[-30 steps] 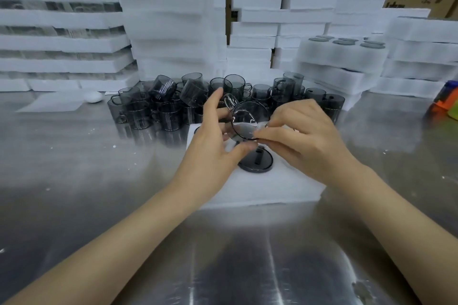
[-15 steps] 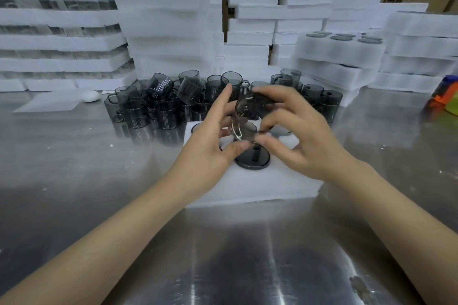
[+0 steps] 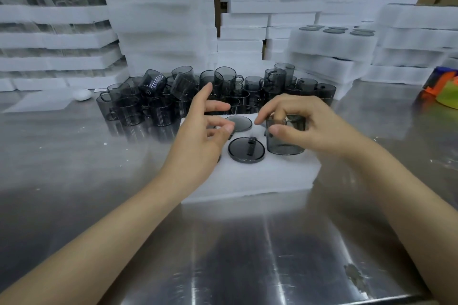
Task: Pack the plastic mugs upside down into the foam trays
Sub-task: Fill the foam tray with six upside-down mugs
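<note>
A white foam tray [image 3: 250, 178] lies on the steel table in front of me. Two smoky grey mugs sit upside down in it, their round bases showing: one at the middle [image 3: 246, 150], one behind it [image 3: 239, 122]. My right hand [image 3: 304, 126] grips a third grey mug [image 3: 285, 142] from above at the tray's right side, its lower part standing in a hole. My left hand [image 3: 200, 131] hovers over the tray's left part with loose fingers and holds nothing. A pile of loose grey mugs [image 3: 178, 96] lies behind the tray.
Tall stacks of white foam trays [image 3: 153, 15] stand along the back and left. At the right, a packed tray [image 3: 332, 42] tops a stack, showing mug bases. A colourful object [image 3: 443, 89] lies at the right edge, a small white lump [image 3: 83, 94] at the left.
The mug held up between both hands has gone down to the tray's right side in my right hand. My left hand has let go and drawn back to the left.
</note>
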